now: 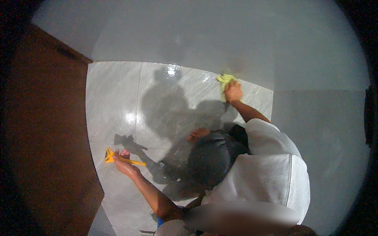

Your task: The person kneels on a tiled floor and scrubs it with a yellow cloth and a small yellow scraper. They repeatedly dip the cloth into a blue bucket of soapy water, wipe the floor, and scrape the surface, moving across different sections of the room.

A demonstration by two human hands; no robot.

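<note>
My right hand is closed on a yellow-green cloth and presses it to the tiled floor, close to where the tiles meet the grey wall. The cloth bunches out ahead of the fingers. Over at the left, my left hand holds a yellow scraper. Its wide head sticks out past the fingers to the left, and the handle points to the right. The scraper seems to be held above the tiles, with its shadow on them.
A grey wall runs along the far side and continues on the right. Dark brown wood borders the tiles on the left. My bare foot and bent knee are in the middle. The tiles shine in places. A small blue thing shows beside my left arm.
</note>
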